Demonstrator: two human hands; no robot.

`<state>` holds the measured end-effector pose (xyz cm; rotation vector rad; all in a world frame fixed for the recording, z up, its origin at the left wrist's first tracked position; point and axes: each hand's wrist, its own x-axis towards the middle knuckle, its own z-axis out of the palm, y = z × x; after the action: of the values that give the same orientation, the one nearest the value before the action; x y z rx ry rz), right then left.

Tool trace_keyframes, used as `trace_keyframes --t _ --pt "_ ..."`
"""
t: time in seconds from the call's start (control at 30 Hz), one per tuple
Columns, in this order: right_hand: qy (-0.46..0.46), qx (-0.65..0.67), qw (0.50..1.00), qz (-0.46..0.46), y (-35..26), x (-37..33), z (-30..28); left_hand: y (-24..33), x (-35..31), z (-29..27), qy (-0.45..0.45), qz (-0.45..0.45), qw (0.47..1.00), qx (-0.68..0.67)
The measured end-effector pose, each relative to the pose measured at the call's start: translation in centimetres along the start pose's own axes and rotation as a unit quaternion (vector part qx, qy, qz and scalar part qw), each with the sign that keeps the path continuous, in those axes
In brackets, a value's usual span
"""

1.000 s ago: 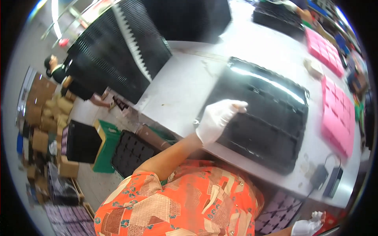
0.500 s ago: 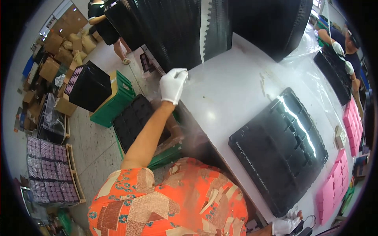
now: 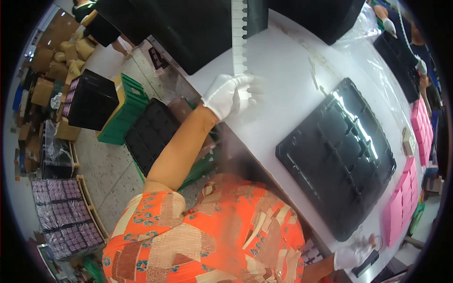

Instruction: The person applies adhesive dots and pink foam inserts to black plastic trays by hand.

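Observation:
My left hand [image 3: 222, 98], in a white glove, is above the near-left table edge, at the lower end of a white segmented strip [image 3: 239, 35] with a notched edge. Its fingers are smeared by motion, so I cannot tell whether they grip the strip. The strip runs down in front of tall black stacks [image 3: 188, 37]. At the lower right, my right hand [image 3: 351, 255], also gloved in white, is beside a small black object [image 3: 366, 263]. Blur hides whether its fingers hold anything. Between the hands, a glossy black molded tray [image 3: 325, 165] lies on the white table [image 3: 264, 118].
Pink molded trays [image 3: 401, 203] line the table's right side, near a pale box [image 3: 408, 141]. A co-worker's gloved hand [image 3: 389, 27] is at the far right. On the left floor stand green crates [image 3: 125, 108], a black tray [image 3: 153, 132] and wrapped stacks [image 3: 66, 217].
My left hand has moved right to the strip's lower end. The strip now shows a broader face. My right hand has shifted slightly right and up, and the whole view has moved a little.

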<state>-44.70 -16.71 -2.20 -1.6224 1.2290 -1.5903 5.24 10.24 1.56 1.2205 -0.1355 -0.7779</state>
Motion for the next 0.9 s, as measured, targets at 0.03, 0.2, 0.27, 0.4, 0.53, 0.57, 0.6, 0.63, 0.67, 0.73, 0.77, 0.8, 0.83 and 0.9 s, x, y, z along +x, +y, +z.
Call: trace_keyframes --t 0.03,0.2,0.27,0.4,0.53,0.57,0.6,0.63,0.67,0.73,0.77,0.8,0.83,0.9 --pt "-0.065 0.013 0.998 0.009 -0.9 0.8 1.2 -0.3 -0.5 0.1 0.003 -0.010 1.000 -0.013" --pt "-0.345 0.168 0.914 0.135 -13.6 -3.7 14.1 -1.1 -2.2 3.5 -0.106 -0.044 0.986 -0.123" --pt "-0.473 0.078 0.853 0.205 -18.5 -5.3 18.5 -1.3 -2.1 3.8 -0.132 -0.057 0.972 -0.184" --pt "-0.584 0.093 0.771 0.235 -20.3 -9.2 22.5 -0.3 -4.2 6.7 -0.189 -0.059 0.917 -0.347" --pt "-0.575 0.209 0.681 0.402 -19.1 -12.6 24.2 -0.6 -4.1 7.7 -0.243 -0.046 0.874 -0.418" --pt "-0.615 0.192 0.649 0.404 -18.6 -12.5 24.4 -0.7 -4.0 7.7 -0.265 -0.042 0.859 -0.437" --pt "-0.654 0.174 0.615 0.405 -18.2 -12.4 24.5 -0.6 -4.1 7.7 -0.265 -0.044 0.858 -0.439" --pt "-0.669 0.147 0.611 0.396 -18.7 -12.1 24.5 -0.5 -4.3 8.0 -0.230 -0.015 0.894 -0.385" --pt "-0.669 0.144 0.612 0.398 -19.1 -12.2 24.5 -0.5 -4.3 8.0 -0.194 0.014 0.924 -0.329" --pt "-0.647 0.106 0.658 0.369 -19.7 -12.6 24.3 -1.5 -3.0 6.8 -0.190 0.029 0.933 -0.303" --pt "-0.646 0.117 0.647 0.388 -19.3 -12.6 24.3 -1.8 -2.7 6.1 -0.186 0.046 0.942 -0.274" --pt "-0.648 0.112 0.645 0.390 -19.0 -12.7 24.4 -1.8 -2.9 5.4 -0.182 0.044 0.942 -0.278" --pt "-0.642 0.113 0.650 0.390 -18.7 -12.7 24.3 -1.7 -3.2 4.7 -0.143 0.031 0.972 -0.182" --pt "-0.631 0.122 0.657 0.395 -18.0 -12.7 24.3 -2.0 -4.0 3.4 -0.101 0.014 0.991 -0.087"
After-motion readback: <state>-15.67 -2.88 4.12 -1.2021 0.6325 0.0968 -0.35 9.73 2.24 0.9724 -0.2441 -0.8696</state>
